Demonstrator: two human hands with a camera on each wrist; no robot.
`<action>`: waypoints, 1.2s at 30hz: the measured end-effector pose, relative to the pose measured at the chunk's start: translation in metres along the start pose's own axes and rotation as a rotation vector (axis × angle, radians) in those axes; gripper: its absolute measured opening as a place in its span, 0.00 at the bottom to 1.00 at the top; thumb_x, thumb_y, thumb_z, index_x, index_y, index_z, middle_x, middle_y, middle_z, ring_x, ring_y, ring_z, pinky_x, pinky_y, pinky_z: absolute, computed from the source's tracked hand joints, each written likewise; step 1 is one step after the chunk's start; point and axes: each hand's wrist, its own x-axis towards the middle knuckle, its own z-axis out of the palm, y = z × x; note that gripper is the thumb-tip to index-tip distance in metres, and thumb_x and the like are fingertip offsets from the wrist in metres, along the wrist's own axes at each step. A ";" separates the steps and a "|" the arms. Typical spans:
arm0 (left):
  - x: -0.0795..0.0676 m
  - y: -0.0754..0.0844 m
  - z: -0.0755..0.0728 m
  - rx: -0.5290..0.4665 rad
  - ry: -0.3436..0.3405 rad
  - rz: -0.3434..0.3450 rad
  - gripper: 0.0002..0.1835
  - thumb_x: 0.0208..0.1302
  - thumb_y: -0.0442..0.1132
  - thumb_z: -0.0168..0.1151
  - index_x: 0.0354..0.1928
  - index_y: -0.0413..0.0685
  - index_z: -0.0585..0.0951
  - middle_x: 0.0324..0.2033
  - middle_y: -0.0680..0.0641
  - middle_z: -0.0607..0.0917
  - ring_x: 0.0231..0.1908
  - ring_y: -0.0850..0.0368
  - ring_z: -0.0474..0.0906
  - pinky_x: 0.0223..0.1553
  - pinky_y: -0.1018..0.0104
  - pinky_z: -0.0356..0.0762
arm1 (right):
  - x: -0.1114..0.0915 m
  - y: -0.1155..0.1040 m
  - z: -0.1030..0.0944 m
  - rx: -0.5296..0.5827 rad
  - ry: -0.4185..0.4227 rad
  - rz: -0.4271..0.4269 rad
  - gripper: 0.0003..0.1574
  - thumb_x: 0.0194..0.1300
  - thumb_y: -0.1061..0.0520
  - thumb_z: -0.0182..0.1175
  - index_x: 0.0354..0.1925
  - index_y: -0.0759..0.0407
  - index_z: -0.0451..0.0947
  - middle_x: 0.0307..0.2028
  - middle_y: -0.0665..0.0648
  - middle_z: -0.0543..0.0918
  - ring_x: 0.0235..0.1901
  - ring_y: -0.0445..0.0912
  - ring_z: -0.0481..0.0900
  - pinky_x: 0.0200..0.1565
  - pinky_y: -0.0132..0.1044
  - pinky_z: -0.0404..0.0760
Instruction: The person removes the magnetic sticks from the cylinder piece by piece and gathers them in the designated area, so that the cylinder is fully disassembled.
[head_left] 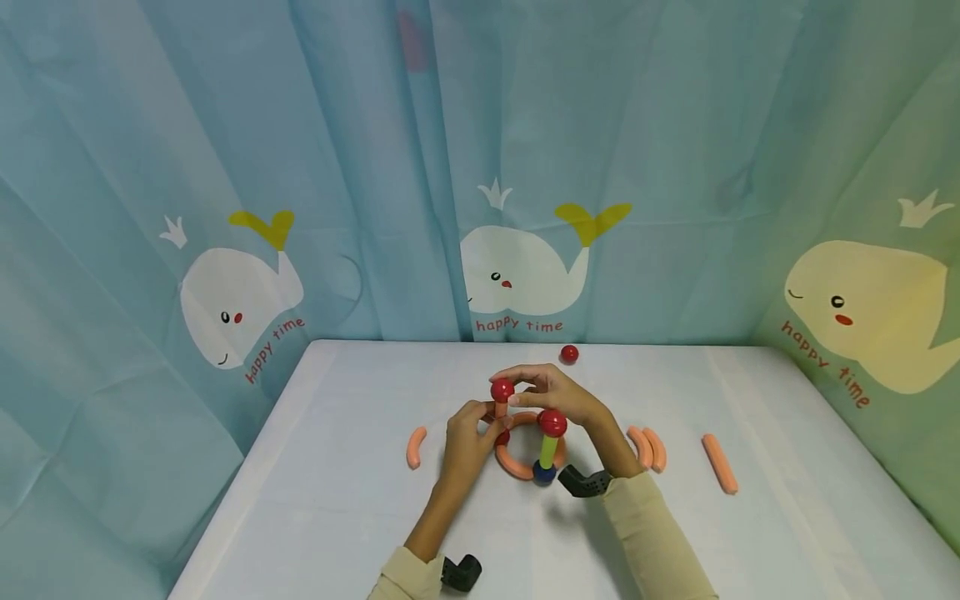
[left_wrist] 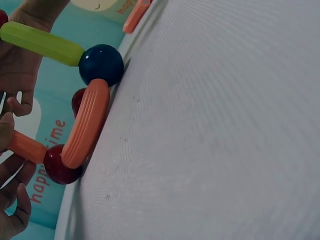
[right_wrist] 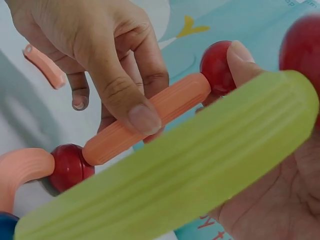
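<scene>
On the table a ring of curved orange pieces (head_left: pixel 516 467) is joined by balls, including a blue ball (left_wrist: pixel 101 64). From the blue ball rises a green rod (right_wrist: pixel 170 165) topped by a red ball (head_left: pixel 552 422). At the ring's left, a straight orange rod (right_wrist: pixel 150 117) stands up from another red ball (right_wrist: pixel 71 167). My left hand (head_left: pixel 467 442) pinches this rod between thumb and fingers. The red ball (right_wrist: pixel 218 67) on the rod's top end is held by my right hand (head_left: pixel 561 395), its thumb against the ball.
A loose red ball (head_left: pixel 569 355) lies near the table's back edge. One short curved piece (head_left: pixel 416 447) is at the left; two more curved pieces (head_left: pixel 648 448) and a straight orange rod (head_left: pixel 720 463) lie at the right. A whale-print curtain (head_left: pixel 390 167) hangs behind the table.
</scene>
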 end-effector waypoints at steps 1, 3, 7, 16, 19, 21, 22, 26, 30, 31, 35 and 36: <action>0.001 0.000 0.000 0.001 0.002 0.007 0.09 0.58 0.42 0.71 0.37 0.45 0.86 0.32 0.48 0.85 0.34 0.57 0.83 0.38 0.62 0.81 | 0.000 0.000 -0.001 0.002 0.002 0.001 0.24 0.67 0.64 0.57 0.61 0.64 0.74 0.53 0.60 0.83 0.54 0.44 0.79 0.56 0.39 0.77; 0.001 0.001 0.000 -0.003 -0.004 0.003 0.09 0.58 0.41 0.71 0.38 0.44 0.86 0.32 0.48 0.85 0.34 0.57 0.83 0.38 0.61 0.81 | 0.000 0.000 -0.002 0.005 0.002 -0.002 0.24 0.67 0.64 0.58 0.61 0.65 0.74 0.53 0.59 0.83 0.54 0.44 0.79 0.55 0.38 0.78; 0.002 0.002 -0.001 -0.006 -0.001 0.007 0.08 0.57 0.39 0.71 0.37 0.44 0.86 0.31 0.48 0.85 0.33 0.57 0.84 0.38 0.62 0.81 | 0.001 0.001 -0.003 0.017 -0.007 -0.019 0.24 0.66 0.65 0.59 0.60 0.67 0.74 0.53 0.60 0.83 0.53 0.44 0.80 0.54 0.37 0.79; 0.001 0.000 0.000 -0.029 0.011 0.024 0.07 0.57 0.37 0.71 0.36 0.42 0.86 0.31 0.47 0.86 0.33 0.56 0.84 0.38 0.58 0.82 | 0.003 -0.004 -0.001 -0.001 -0.001 -0.031 0.23 0.64 0.68 0.59 0.58 0.70 0.74 0.50 0.66 0.83 0.48 0.44 0.81 0.50 0.39 0.80; 0.001 -0.001 0.000 -0.032 0.012 0.025 0.07 0.57 0.36 0.72 0.36 0.43 0.86 0.31 0.47 0.86 0.33 0.56 0.84 0.38 0.57 0.82 | 0.004 -0.004 -0.001 -0.021 0.002 -0.026 0.22 0.64 0.68 0.59 0.57 0.69 0.75 0.49 0.67 0.83 0.47 0.46 0.81 0.49 0.39 0.80; 0.002 -0.002 0.000 -0.025 0.017 0.035 0.07 0.56 0.36 0.72 0.36 0.42 0.86 0.31 0.47 0.86 0.32 0.56 0.84 0.38 0.57 0.82 | 0.005 -0.005 -0.001 -0.030 0.001 -0.023 0.21 0.65 0.67 0.60 0.57 0.68 0.75 0.49 0.65 0.83 0.46 0.46 0.82 0.49 0.39 0.80; 0.002 -0.002 0.000 -0.025 0.018 0.039 0.07 0.56 0.36 0.72 0.35 0.43 0.86 0.31 0.47 0.86 0.32 0.56 0.83 0.38 0.58 0.82 | 0.004 -0.005 -0.001 -0.032 0.000 -0.021 0.21 0.65 0.67 0.59 0.57 0.68 0.75 0.48 0.64 0.83 0.45 0.46 0.82 0.49 0.38 0.81; 0.002 -0.001 0.000 -0.035 0.011 0.056 0.08 0.55 0.38 0.72 0.36 0.42 0.86 0.31 0.47 0.85 0.33 0.55 0.83 0.38 0.57 0.82 | 0.003 -0.009 -0.004 0.013 0.029 -0.010 0.21 0.67 0.66 0.58 0.57 0.70 0.73 0.48 0.57 0.83 0.42 0.47 0.84 0.48 0.38 0.82; 0.002 0.001 0.000 -0.023 -0.011 0.034 0.10 0.56 0.41 0.71 0.36 0.43 0.86 0.31 0.48 0.85 0.34 0.56 0.82 0.39 0.57 0.81 | 0.002 -0.014 -0.006 0.052 0.057 -0.001 0.21 0.68 0.65 0.57 0.58 0.70 0.72 0.48 0.54 0.83 0.43 0.54 0.86 0.49 0.39 0.83; 0.002 0.001 -0.001 -0.016 -0.014 0.026 0.10 0.56 0.41 0.71 0.36 0.43 0.86 0.31 0.48 0.85 0.35 0.57 0.82 0.39 0.58 0.81 | 0.002 -0.015 -0.005 0.053 0.058 0.005 0.21 0.68 0.65 0.58 0.58 0.70 0.72 0.48 0.54 0.83 0.43 0.54 0.86 0.49 0.40 0.83; 0.002 0.000 -0.002 -0.004 -0.011 0.017 0.10 0.55 0.42 0.71 0.35 0.44 0.86 0.31 0.48 0.85 0.35 0.57 0.82 0.39 0.58 0.81 | 0.003 -0.016 -0.004 0.039 0.066 0.021 0.21 0.67 0.65 0.58 0.58 0.69 0.72 0.49 0.57 0.82 0.44 0.52 0.86 0.49 0.40 0.83; 0.002 -0.001 -0.002 -0.005 -0.009 0.021 0.10 0.55 0.42 0.71 0.35 0.44 0.86 0.31 0.48 0.85 0.34 0.56 0.82 0.39 0.58 0.81 | 0.003 -0.016 -0.003 0.040 0.073 0.027 0.21 0.67 0.65 0.58 0.58 0.69 0.72 0.49 0.57 0.82 0.44 0.50 0.86 0.50 0.39 0.82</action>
